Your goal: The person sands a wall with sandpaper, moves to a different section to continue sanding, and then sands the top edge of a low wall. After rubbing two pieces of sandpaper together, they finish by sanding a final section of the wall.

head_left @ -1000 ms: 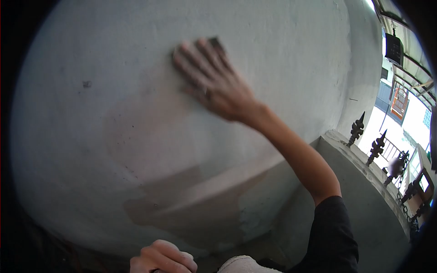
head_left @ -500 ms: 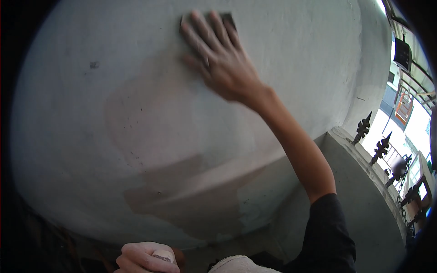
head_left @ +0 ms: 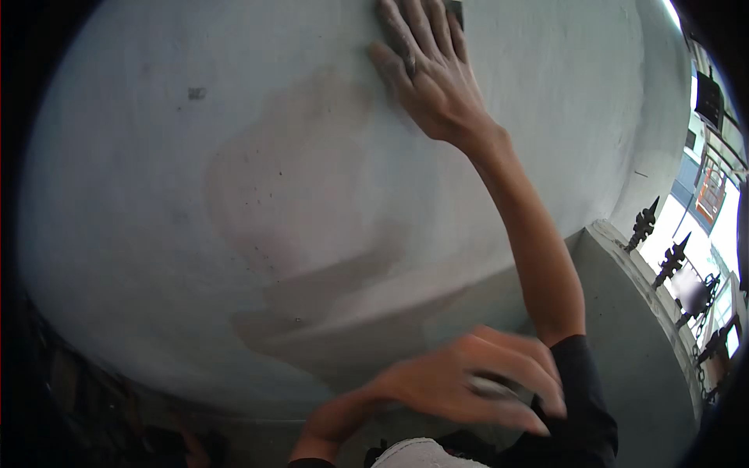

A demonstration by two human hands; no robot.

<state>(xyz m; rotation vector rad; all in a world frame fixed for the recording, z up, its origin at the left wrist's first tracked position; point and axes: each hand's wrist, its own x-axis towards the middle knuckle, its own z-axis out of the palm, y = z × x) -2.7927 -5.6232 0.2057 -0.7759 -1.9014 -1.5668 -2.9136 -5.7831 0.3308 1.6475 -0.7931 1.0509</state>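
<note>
High on the pale grey wall (head_left: 530, 117), my right hand (head_left: 433, 74) lies flat with its fingers stretched up, pressing a dark sheet of sandpaper (head_left: 457, 12) to the surface. Only a corner of the sheet shows beside the fingertips; the fingers cover the rest. Pale dust coats those fingers. My left hand (head_left: 460, 378) is low in front of me, close to my right sleeve (head_left: 585, 390) and away from the wall. Its fingers curl round something pale (head_left: 493, 388) that I cannot make out through the motion blur.
Darker patches (head_left: 335, 312) and small specks mark the wall. On the right, a low side wall (head_left: 632, 343) carries dark metal spikes (head_left: 644, 224) and a chain (head_left: 702, 327) along its top. The white brim of a cap (head_left: 425, 456) shows at the bottom edge.
My right hand and the sandpaper have moved up and right over the wall. My left hand has swung from the lower left to the right, near my sleeve. The view has shifted slightly.
</note>
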